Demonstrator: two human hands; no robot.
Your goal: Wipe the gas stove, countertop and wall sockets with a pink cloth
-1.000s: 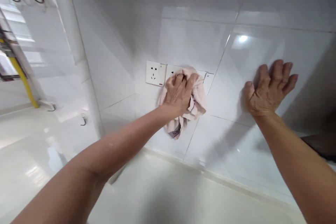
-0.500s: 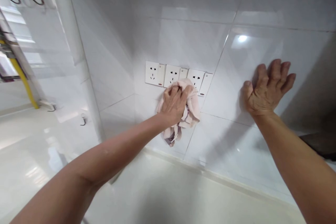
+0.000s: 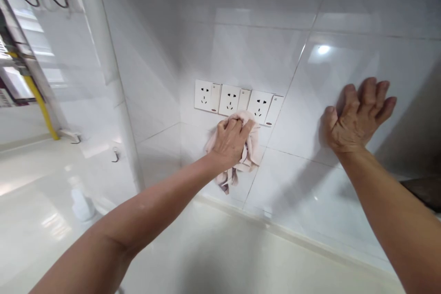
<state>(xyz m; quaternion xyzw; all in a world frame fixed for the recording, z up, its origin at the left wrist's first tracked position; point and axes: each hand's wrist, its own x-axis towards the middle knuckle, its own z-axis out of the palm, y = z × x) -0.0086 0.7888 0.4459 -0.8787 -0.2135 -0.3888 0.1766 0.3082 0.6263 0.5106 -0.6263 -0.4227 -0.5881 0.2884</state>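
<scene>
- Left hand (image 3: 230, 140), its grip closed on a crumpled pink cloth (image 3: 251, 154), presses it to white wall tile (image 3: 344, 69) just below three wall sockets (image 3: 239, 103)
- Right hand (image 3: 356, 117), grip spread, rests flat on the tile, well apart from the cloth
- Cloth sits above the back edge of the white surface (image 3: 220, 248)

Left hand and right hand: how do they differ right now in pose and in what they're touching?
The left hand is curled, gripping a pink cloth against the wall just below the wall sockets, while the right hand is open with fingers spread, resting on bare white tile. The left hand holds something; the right hand holds nothing. Both are bare and reach forward to the same tiled wall.
</scene>
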